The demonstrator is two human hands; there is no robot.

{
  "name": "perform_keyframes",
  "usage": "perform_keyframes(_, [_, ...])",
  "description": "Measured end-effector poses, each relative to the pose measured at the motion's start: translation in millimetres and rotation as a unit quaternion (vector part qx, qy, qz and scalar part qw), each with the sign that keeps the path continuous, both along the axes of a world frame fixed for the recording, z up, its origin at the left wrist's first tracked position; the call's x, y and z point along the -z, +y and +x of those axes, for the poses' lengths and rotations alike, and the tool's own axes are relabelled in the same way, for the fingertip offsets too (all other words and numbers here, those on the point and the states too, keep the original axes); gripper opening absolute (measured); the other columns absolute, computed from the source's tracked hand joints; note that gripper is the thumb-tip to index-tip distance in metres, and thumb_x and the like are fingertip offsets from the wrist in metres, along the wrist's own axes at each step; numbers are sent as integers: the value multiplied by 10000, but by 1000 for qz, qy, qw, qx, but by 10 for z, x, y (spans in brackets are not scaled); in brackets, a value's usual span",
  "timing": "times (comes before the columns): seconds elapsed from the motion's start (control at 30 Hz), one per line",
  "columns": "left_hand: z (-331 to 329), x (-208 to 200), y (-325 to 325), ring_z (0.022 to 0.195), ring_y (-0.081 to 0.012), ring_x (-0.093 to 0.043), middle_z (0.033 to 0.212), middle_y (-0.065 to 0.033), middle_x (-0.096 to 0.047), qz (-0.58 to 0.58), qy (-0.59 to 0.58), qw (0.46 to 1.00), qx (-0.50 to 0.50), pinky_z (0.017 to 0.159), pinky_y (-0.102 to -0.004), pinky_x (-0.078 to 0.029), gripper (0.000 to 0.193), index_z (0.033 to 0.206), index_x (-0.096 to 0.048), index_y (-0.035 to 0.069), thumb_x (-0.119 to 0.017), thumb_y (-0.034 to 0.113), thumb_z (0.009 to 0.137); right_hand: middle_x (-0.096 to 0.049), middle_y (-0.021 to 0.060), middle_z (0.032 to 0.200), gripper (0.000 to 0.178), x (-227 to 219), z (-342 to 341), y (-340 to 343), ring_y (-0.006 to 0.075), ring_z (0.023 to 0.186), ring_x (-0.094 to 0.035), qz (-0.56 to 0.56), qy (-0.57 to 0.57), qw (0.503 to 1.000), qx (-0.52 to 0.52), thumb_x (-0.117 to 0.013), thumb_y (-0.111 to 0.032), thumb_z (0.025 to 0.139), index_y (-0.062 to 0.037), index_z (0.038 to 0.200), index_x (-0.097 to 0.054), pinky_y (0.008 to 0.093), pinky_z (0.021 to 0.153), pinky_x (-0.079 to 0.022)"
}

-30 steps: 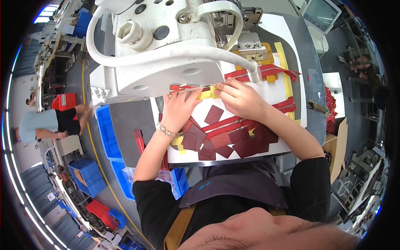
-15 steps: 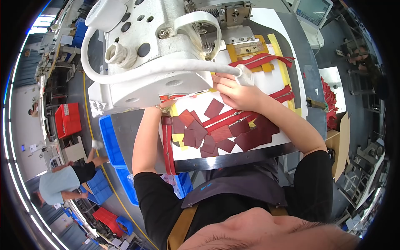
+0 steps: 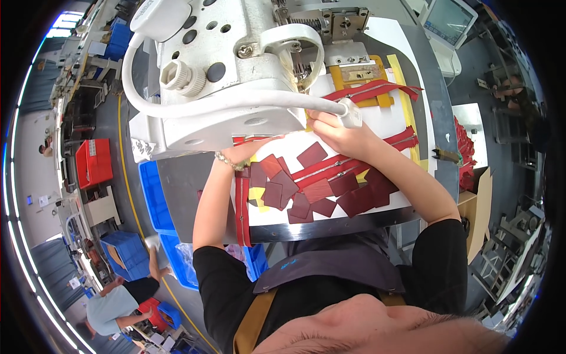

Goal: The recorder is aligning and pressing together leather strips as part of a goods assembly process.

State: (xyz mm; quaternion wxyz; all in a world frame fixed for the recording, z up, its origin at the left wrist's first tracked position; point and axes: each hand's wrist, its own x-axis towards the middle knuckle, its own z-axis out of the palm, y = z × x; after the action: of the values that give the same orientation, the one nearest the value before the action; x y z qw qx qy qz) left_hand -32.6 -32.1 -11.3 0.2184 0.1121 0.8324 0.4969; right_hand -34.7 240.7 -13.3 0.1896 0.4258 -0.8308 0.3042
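A white sewing machine head (image 3: pixel 236 88) stands over the work and hides part of both hands. My left hand (image 3: pixel 252 151), a beaded bracelet at its wrist, reaches under the machine beside a red zipper strip (image 3: pixel 250 140); its fingers are mostly hidden. My right hand (image 3: pixel 343 134) is closed, its fingers curled together near the needle area; whatever they pinch is hidden. Below the hands, dark red square patches (image 3: pixel 283 186) lie loosely overlapped on a white sheet (image 3: pixel 265 218). A long red zipper (image 3: pixel 324 170) runs beneath some patches, and another zipper (image 3: pixel 242 206) hangs over the table's front edge.
A yellow clamp frame (image 3: pixel 386 97) lies behind my right hand, with a red zipper (image 3: pixel 371 89) across it. A white cable (image 3: pixel 236 101) arches over the work. Blue bins (image 3: pixel 154 197) stand left of the table, a screen (image 3: pixel 449 22) at back right. Another person (image 3: pixel 121 304) is at lower left.
My left hand has come slightly out from under the machine, showing more of its back and the bracelet. My right hand stays nearly in place. The other person has moved toward the lower edge.
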Motion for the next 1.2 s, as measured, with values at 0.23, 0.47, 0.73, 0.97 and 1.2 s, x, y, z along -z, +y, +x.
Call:
perform_keyframes(0.23, [223, -24, -49, 921, -338, -616, 979, -174, -664, -192, 201, 961, 1, 816, -373, -470, 296, 1068, -645, 7, -586, 253, 915, -633, 3, 1080, 187, 9, 45, 29, 207, 1016, -587, 38, -50, 998, 11, -685, -89, 752, -91, 937, -658, 375, 807, -481])
perform_keyframes(0.47, [108, 9, -28, 885, -383, -609, 914, -211, -650, -161, 239, 957, -2, 778, -389, -475, 293, 1038, -643, -9, -576, 248, 915, -635, 75, 1093, 205, -15, 83, 45, 255, 1045, -600, 64, -18, 997, -26, -621, -69, 767, -31, 968, -632, 368, 882, -510])
perform_keyframes(0.73, [72, 19, -7, 772, -390, -618, 788, -208, -640, -194, 251, 948, 7, 687, -402, -485, 300, 955, -666, -11, -579, 273, 913, -616, 85, 1129, 217, -75, 108, 13, 231, 1062, -581, 98, 29, 995, -10, -621, -114, 781, -43, 985, -611, 343, 853, -500])
perform_keyframes(0.97, [69, 22, 33, 868, -374, -613, 894, -192, -661, -171, 317, 933, -2, 790, -418, -458, 249, 942, -666, -20, -582, 210, 896, -619, 107, 1078, 369, -167, -16, -13, 267, 984, -600, 130, 2, 992, -1, -746, -219, 726, -38, 1024, -623, 460, 958, -426])
perform_keyframes(1.2, [86, 52, 19, 855, -375, -610, 877, -186, -656, -204, 291, 935, -4, 807, -435, -446, 241, 915, -664, -19, -587, 208, 892, -561, 76, 961, 308, -259, -561, -43, 231, 925, -548, 110, 58, 976, 181, -670, -295, 780, -78, 984, -591, 392, 850, -360])
